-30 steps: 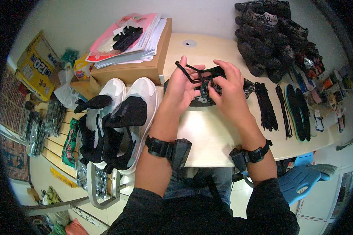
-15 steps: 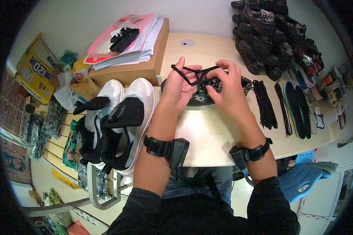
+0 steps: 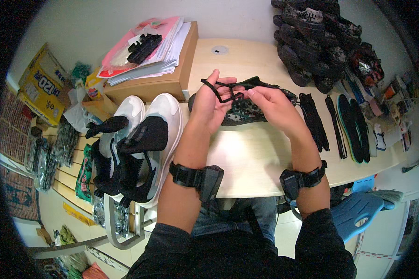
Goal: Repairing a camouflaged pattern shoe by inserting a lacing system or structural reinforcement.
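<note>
- Camouflage shoe (image 3: 241,117) lies on the table (image 3: 256,162) beneath my hands, which partly hide it on my feed.
- My left hand (image 3: 208,104) is turned palm inward, thumb well apart from the fingers, a loop of black lace (image 3: 214,89) strung across it.
- My right hand (image 3: 275,108) has thumb and forefinger together, pinched on the lace beside the left fingertips.
- I judge the step in hand to be working the lace above the shoe; threading or untangling, I cannot tell from here.
- The next move, I think, calls for a firm right pinch and a left hand loose enough to let the loop run.
</note>
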The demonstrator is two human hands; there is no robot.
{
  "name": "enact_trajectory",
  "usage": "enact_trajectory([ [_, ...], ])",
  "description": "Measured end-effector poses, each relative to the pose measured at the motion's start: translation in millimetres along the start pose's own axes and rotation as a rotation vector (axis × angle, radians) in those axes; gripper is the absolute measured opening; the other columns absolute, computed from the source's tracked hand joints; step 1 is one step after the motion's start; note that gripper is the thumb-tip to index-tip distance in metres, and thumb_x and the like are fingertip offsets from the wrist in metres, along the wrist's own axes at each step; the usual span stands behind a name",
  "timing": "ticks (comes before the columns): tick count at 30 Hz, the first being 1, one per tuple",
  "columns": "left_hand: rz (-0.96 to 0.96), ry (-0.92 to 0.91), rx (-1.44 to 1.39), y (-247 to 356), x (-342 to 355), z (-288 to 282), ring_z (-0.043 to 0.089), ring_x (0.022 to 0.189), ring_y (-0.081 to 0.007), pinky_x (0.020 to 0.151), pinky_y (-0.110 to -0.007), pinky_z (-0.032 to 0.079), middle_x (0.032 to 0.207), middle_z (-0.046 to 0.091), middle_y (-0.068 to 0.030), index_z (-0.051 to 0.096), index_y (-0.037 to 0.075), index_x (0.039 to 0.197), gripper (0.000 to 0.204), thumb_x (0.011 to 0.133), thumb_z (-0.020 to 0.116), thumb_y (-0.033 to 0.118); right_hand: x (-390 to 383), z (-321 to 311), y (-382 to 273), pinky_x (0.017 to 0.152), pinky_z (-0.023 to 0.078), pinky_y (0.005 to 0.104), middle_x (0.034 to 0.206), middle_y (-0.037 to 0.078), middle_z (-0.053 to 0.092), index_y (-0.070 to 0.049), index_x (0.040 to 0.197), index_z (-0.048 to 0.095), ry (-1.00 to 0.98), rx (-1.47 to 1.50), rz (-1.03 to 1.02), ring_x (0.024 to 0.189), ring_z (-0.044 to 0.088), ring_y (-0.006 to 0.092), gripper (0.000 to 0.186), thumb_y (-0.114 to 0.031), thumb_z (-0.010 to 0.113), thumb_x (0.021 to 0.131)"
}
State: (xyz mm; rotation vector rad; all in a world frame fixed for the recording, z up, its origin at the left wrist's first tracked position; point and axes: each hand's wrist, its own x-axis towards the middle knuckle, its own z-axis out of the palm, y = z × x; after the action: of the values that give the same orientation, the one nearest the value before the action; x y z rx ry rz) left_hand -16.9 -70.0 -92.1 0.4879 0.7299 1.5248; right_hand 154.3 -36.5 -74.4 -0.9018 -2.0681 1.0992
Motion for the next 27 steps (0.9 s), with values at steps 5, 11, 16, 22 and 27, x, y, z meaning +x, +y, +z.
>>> enact_trajectory([
  [5, -0.019, 0.012, 0.063, 0.6, 0.7, -1.0, 0.065, 0.085, -0.0292, 0.074, -0.033, 0.051, 0.093, 0.063, -0.0233, 0.053, -0.006, 0.106, 0.045, 0.097, 0.042, 0.038, 1.4, 3.7, -1.5, 0.068, 0.047, 0.0297, 0.078, 0.012, 0.068, 0.001, 0.099, 0.067, -0.062, -0.054, 0.128, 0.069, 0.059, 0.0145, 0.033, -0.027, 0.051, 0.094],
  [11, -0.039, 0.007, 0.057, 1.9, -4.1, 6.2, 0.064, 0.091, -0.0299, 0.08, -0.039, 0.053, 0.095, 0.064, -0.0226, 0.054, -0.006, 0.107, 0.042, 0.095, 0.047, 0.034, 3.4, -4.8, 0.3, 0.07, 0.048, 0.025, 0.082, 0.008, 0.07, 0.002, 0.096, 0.069, 0.282, 0.171, 0.046, 0.074, 0.062, 0.0117, 0.022, -0.017, 0.061, 0.088],
  [16, -0.033, -0.014, 0.099, -1.3, -0.5, 2.0, 0.062, 0.095, -0.0302, 0.083, -0.042, 0.053, 0.099, 0.062, -0.0225, 0.053, -0.007, 0.11, 0.037, 0.091, 0.05, 0.024, 5.8, -49.2, 4.4, 0.074, 0.051, 0.025, 0.089, 0.009, 0.068, 0.001, 0.099, 0.066, 0.843, 0.389, -0.151, 0.079, 0.064, 0.0145, 0.015, -0.007, 0.064, 0.086],
  [22, 0.04, -0.095, 0.21, 1.4, -5.6, 2.3, 0.06, 0.095, -0.0272, 0.082, -0.042, 0.053, 0.104, 0.06, -0.0214, 0.047, -0.007, 0.117, 0.04, 0.083, 0.042, 0.012, -6.5, -123.5, 53.9, 0.077, 0.052, 0.031, 0.097, 0.016, 0.062, 0.003, 0.11, 0.051, 1.172, 0.752, -0.285, 0.085, 0.061, 0.021, 0.025, 0.002, 0.058, 0.087],
  [27, -0.014, -0.103, 0.145, 2.3, -6.2, 4.4, 0.059, 0.094, -0.0253, 0.079, -0.04, 0.052, 0.1, 0.06, -0.0206, 0.049, -0.008, 0.114, 0.039, 0.08, 0.04, 0.008, -8.4, -131.7, 68.7, 0.08, 0.05, 0.0339, 0.103, 0.014, 0.059, 0.001, 0.117, 0.047, 1.265, 0.747, -0.145, 0.088, 0.059, 0.023, 0.036, 0.004, 0.06, 0.084],
])
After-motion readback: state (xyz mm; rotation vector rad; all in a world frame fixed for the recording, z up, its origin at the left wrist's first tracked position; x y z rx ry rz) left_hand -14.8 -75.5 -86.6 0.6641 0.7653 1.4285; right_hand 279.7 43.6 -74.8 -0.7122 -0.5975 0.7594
